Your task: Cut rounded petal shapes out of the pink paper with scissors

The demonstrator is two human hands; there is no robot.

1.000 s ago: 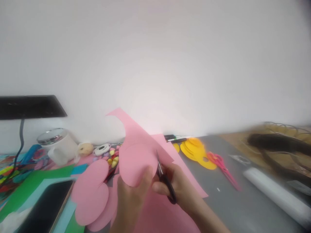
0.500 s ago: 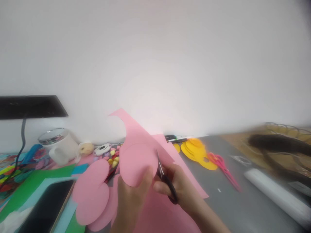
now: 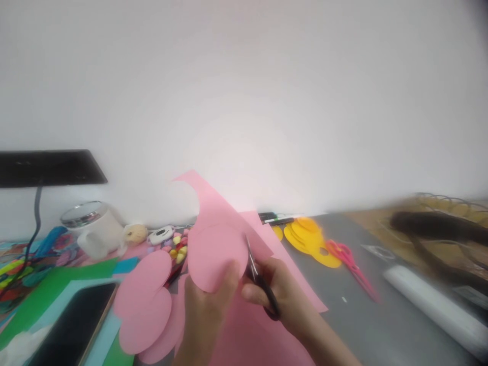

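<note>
Head view: above the near edge of the grey surface (image 3: 381,325), the left hand (image 3: 204,310) holds up a rounded pink paper (image 3: 217,249), fingers pinched shut on it. The right hand (image 3: 285,300), fingers closed through the handles, sets black scissors (image 3: 259,279) at the paper's edge. Thin, light and floppy, the paper likely needs gripping close beside the cut.

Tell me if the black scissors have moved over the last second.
No. The black scissors keep their place left of the yellow paper cutouts.
</note>
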